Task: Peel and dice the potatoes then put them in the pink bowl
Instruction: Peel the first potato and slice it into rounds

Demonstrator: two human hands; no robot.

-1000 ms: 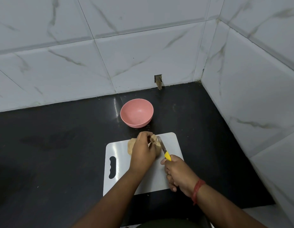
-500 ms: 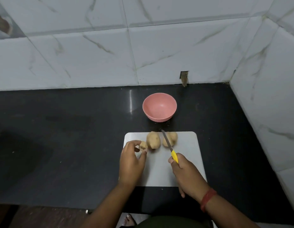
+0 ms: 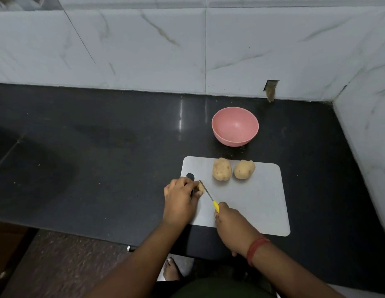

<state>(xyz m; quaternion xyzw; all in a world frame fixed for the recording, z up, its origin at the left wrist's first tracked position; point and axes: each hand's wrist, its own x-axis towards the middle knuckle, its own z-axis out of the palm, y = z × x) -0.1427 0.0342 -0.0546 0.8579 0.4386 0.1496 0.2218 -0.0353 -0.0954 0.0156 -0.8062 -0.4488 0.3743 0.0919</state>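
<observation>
Walls (image 3: 144,46): large white glossy tiles with grey marble veining, meeting in a corner at the right; a small rough notch (image 3: 270,91) is cut at the base of the back wall.
Countertop (image 3: 101,147): black polished stone, reflective, lightly speckled, with a straight front edge.
Floor (image 3: 75,265): brownish, mottled, visible below the counter edge; a bare foot (image 3: 171,268) stands on it.
Cutting board (image 3: 252,203): thin pale grey plastic rectangle with rounded corners, lying flat near the counter's front edge, a dark handle slot at its left end.
Pink bowl (image 3: 235,125): smooth matte hemisphere, upright on the counter just behind the board.
Left hand (image 3: 179,201): at the board's left end, fingers curled, pinching a small potato piece (image 3: 200,187) against the board.
Right hand (image 3: 234,226): fist wrapped around the yellow handle of a knife (image 3: 208,196); red thread band (image 3: 256,248) at the wrist.
Potatoes: two whole, tan, rough-skinned, oval, side by side at the board's far edge — left potato (image 3: 222,172), right potato (image 3: 244,169) — near each other.
Knife blade: narrow, grey, slanting up-left, its tip beside the held piece.
</observation>
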